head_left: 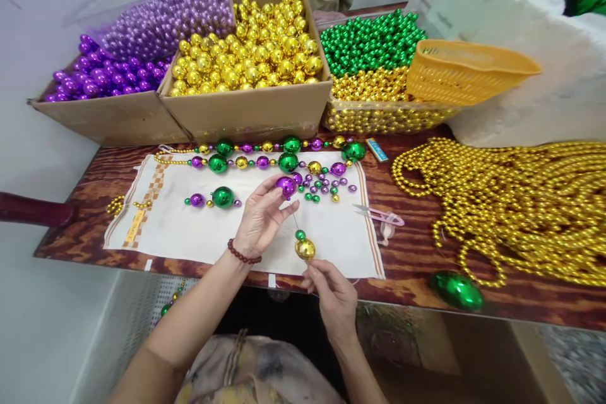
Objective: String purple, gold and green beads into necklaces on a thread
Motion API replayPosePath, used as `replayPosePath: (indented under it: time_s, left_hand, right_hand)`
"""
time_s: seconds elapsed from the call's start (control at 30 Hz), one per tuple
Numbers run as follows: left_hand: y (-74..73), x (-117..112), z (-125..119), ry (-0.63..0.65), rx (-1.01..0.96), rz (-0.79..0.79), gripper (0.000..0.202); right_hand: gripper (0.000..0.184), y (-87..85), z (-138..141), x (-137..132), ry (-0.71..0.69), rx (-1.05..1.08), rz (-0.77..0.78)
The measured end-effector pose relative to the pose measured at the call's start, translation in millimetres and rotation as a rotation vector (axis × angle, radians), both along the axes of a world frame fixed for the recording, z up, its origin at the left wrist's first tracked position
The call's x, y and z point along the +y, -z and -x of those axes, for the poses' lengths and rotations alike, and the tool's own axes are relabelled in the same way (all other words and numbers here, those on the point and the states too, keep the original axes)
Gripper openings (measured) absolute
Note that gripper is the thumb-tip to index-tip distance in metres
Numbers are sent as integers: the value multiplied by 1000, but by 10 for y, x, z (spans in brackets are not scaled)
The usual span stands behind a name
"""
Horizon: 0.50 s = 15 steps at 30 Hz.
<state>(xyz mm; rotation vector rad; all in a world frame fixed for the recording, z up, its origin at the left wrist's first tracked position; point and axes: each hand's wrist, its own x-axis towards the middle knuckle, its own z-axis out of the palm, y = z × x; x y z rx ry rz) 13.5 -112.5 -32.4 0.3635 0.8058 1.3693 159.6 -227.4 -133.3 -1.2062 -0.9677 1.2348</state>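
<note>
My left hand (260,218), with a dark beaded bracelet (243,254) at its wrist, holds a shiny purple bead (286,187) between its fingertips. Below it, my right hand (334,297) pinches the lower end of a gold bead (305,248). A small green bead (300,235) sits on top of that gold one, and a thin needle or wire rises from it toward my left hand. Both hands are over a white towel (189,170). Small loose purple, green and gold beads (324,188) lie right of my left hand. To its left is a short row with a large green bead (223,197).
A finished-looking bead string (288,162) curves along the towel's back edge. Pink-handled thread snips (379,213) lie right. Behind stand a cardboard box of gold beads (246,107), purple beads (108,79), a clear bin (392,117) and an orange basket (468,72). Gold bead strands (511,202) cover the right side.
</note>
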Motion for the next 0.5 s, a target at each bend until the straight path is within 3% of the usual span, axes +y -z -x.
replayPosePath:
  time_s: [0.2,0.33,0.5]
  left_hand:
    - [102,-30,-58,46,46,19,29]
    - [104,-132,-168,82,131,-13,27]
    - [112,-103,-315,114,169,-62,25]
  right_hand:
    - [16,-54,23,34,39,45,81]
    - [17,-180,107,66,71,166,185]
    - [26,-234,54,119,111,275,234]
